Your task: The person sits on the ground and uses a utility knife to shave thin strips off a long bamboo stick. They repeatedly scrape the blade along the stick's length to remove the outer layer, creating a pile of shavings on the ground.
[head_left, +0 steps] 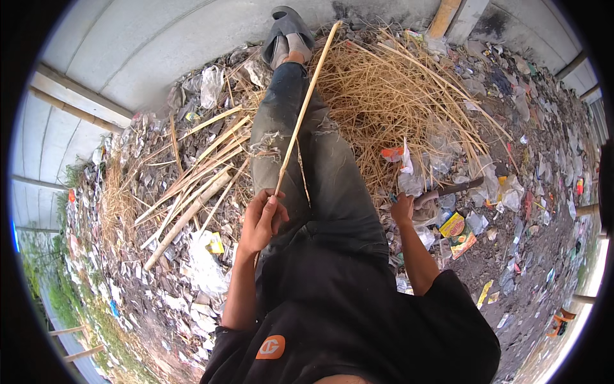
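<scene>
A long, thin bamboo strip (307,102) slants up from my left hand (261,221) across my outstretched legs (284,128), toward my sandalled feet. The thumb and fingers of that hand are closed on its lower end. Beside it, a thinner sliver (302,169) hangs over my trousers. Low by my right thigh is my right hand (403,208), at the handle end of a long dark-bladed knife (462,187) lying over the litter. Its fingers are small and partly hidden, so whether they grip the handle cannot be made out.
Split bamboo pieces (198,166) and a thicker bamboo pole (185,221) lie left of my legs. A heap of straw-like shavings (377,96) spreads to the right. Plastic litter and yellow packets (454,227) cover the ground. A grey panel wall (179,38) stands beyond my feet.
</scene>
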